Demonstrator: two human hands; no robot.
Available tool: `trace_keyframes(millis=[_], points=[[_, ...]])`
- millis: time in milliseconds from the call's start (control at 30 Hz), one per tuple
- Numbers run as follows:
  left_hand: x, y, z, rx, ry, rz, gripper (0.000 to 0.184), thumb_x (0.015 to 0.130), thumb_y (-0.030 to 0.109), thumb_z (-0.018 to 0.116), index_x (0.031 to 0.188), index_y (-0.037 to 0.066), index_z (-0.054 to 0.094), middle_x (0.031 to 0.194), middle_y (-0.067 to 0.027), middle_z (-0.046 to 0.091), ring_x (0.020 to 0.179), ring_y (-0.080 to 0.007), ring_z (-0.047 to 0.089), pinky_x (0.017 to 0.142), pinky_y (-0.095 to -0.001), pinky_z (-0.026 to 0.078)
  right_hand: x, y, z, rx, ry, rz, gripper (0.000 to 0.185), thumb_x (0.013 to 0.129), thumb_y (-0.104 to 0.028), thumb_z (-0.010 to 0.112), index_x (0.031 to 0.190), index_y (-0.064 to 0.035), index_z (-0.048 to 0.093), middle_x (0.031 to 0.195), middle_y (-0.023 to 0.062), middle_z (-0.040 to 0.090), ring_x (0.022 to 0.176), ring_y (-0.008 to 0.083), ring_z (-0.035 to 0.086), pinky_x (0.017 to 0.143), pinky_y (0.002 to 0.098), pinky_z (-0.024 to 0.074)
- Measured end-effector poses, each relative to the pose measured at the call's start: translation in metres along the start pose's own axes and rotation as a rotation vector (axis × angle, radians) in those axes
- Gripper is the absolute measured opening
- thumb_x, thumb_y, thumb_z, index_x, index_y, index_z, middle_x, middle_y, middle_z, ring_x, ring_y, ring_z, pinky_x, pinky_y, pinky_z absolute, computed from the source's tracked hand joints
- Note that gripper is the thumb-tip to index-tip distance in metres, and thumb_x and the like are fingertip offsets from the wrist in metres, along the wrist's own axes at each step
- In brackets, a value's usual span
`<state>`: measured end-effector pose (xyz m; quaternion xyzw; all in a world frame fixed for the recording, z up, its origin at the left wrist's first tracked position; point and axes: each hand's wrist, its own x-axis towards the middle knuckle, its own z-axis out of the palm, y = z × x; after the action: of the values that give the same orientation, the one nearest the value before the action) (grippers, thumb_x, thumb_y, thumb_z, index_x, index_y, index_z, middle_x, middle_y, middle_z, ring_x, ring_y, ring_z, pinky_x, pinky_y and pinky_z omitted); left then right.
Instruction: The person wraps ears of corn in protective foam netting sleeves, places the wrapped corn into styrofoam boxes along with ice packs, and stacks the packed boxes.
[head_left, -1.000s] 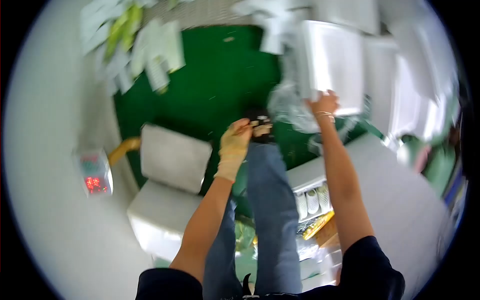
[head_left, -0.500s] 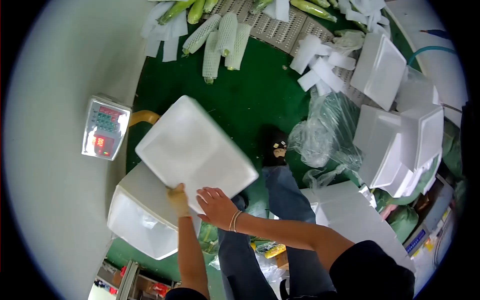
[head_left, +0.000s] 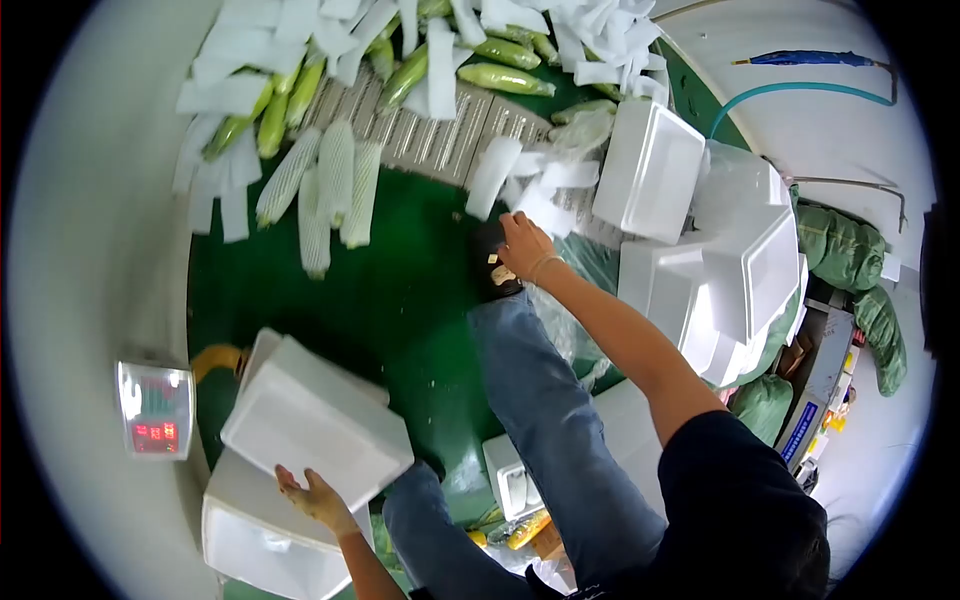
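Note:
My left hand (head_left: 318, 500), fingers apart, is at the lower edge of a white foam box (head_left: 315, 420); whether it touches the box is hard to tell. This box sits tilted over another white piece, beside a larger foam box (head_left: 265, 545). Stretched forward, my right hand (head_left: 525, 245) has nothing visible in it and appears above my dark shoe (head_left: 497, 275). White foam strips (head_left: 495, 175) and a clear plastic bag (head_left: 570, 335) lie near it. Several net-wrapped green vegetables (head_left: 337, 175) rest on the green floor (head_left: 400, 270).
A scale display (head_left: 155, 410) with red digits stands at the left. More foam boxes (head_left: 650, 170) are piled at the right, near green sacks (head_left: 840, 245). Green vegetables (head_left: 505, 80) and foam strips lie on a metal grating (head_left: 430, 140) at the top.
Both hands were at the foam box half a second ago. My right hand has left it and moved up and right. The box now appears lower, near the scale, and the view has shifted.

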<state>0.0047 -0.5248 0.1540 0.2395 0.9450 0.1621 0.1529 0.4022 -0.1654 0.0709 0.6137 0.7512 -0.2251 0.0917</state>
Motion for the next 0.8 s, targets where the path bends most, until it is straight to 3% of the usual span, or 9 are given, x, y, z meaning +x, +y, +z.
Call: trace_keyframes(millis=[167,300,367,400,467,567,700,767,800], points=[[0.019,0.14,0.069,-0.285,-0.2,-0.074,0.052,0.084,-0.005,0.05,0.134,-0.001,0.039,0.135,-0.014,0.042,0.121,-0.0247,0.045,0.099,-0.0365,0.04,0.155,0.099,-0.018,-0.15,-0.005,0.117,0.047,0.074,-0.022,0.063,0.115,-0.0057,0.049,0.113,0.0186,0.051,0.108,0.0354,0.051,0.089,0.045,0.045],[0.089,0.26,0.176,-0.053,-0.251,0.368,0.052,0.085,0.006,0.056,0.134,0.0,0.039,0.136,-0.0194,0.041,0.126,-0.033,0.039,0.105,-0.0403,0.031,0.179,0.192,-0.039,-0.578,-0.373,-0.174,0.061,0.081,-0.032,0.061,0.136,-0.0168,0.04,0.139,0.0108,0.039,0.131,0.0305,0.033,0.107,0.0427,0.0274],[0.131,0.349,0.22,-0.029,-0.196,0.427,0.055,0.082,0.011,0.06,0.131,-0.002,0.041,0.134,-0.0235,0.042,0.123,-0.0371,0.039,0.105,-0.0411,0.03,0.159,0.232,-0.039,-0.623,-0.73,-0.037,0.066,0.083,-0.036,0.059,0.141,-0.0183,0.034,0.143,0.0093,0.035,0.134,0.0298,0.03,0.109,0.0436,0.0246],[0.157,0.348,0.251,0.018,-0.173,0.532,0.061,0.079,0.016,0.065,0.132,-0.003,0.04,0.133,-0.0248,0.042,0.123,-0.0375,0.04,0.104,-0.0416,0.031,0.139,0.251,-0.038,-0.524,-0.637,-0.027,0.066,0.082,-0.034,0.061,0.14,-0.0175,0.034,0.141,0.0104,0.036,0.133,0.0299,0.03,0.108,0.0443,0.0252],[0.179,0.382,0.287,0.247,-0.389,0.268,0.078,0.075,0.028,0.069,0.136,-0.006,0.034,0.134,-0.0229,0.043,0.124,-0.0359,0.04,0.105,-0.0371,0.033,0.101,0.261,-0.035,-0.398,-0.556,-0.019,0.067,0.081,-0.031,0.062,0.14,-0.0167,0.035,0.14,0.0115,0.037,0.132,0.03,0.031,0.107,0.045,0.0259],[0.209,0.323,0.351,0.597,-0.286,0.473,0.101,0.068,0.042,0.071,0.14,-0.009,0.021,0.131,-0.0206,0.045,0.12,-0.0314,0.043,0.103,-0.0318,0.034,0.082,0.235,-0.059,-0.221,-0.193,-0.098,0.067,0.076,-0.021,0.064,0.136,-0.0115,0.037,0.136,0.0149,0.039,0.127,0.0314,0.036,0.104,0.0456,0.0287],[0.206,0.342,0.344,0.547,-0.212,0.514,0.097,0.068,0.04,0.071,0.139,-0.008,0.025,0.131,-0.0193,0.046,0.121,-0.0289,0.041,0.102,-0.0325,0.035,0.102,0.184,-0.044,0.109,-0.037,-0.217,0.065,0.067,-0.008,0.063,0.128,-0.001,0.04,0.123,0.019,0.044,0.112,0.0348,0.046,0.094,0.0419,0.0393],[0.172,0.415,0.317,0.831,-0.308,0.164,0.094,0.067,0.037,0.072,0.138,-0.006,0.028,0.131,-0.0185,0.046,0.121,-0.0286,0.041,0.103,-0.0342,0.034,0.105,0.165,-0.021,0.225,-0.014,-0.1,0.064,0.07,-0.012,0.065,0.127,0.0,0.039,0.117,0.0204,0.047,0.108,0.0377,0.047,0.093,0.0411,0.0409],[0.161,0.412,0.321,0.827,-0.306,0.182,0.094,0.067,0.037,0.072,0.138,-0.006,0.028,0.131,-0.0185,0.046,0.121,-0.0286,0.041,0.103,-0.0342,0.034,0.1,0.17,-0.013,0.225,-0.001,-0.088,0.064,0.07,-0.012,0.065,0.127,0.0,0.039,0.117,0.0204,0.047,0.108,0.0377,0.047,0.093,0.0411,0.0409]])
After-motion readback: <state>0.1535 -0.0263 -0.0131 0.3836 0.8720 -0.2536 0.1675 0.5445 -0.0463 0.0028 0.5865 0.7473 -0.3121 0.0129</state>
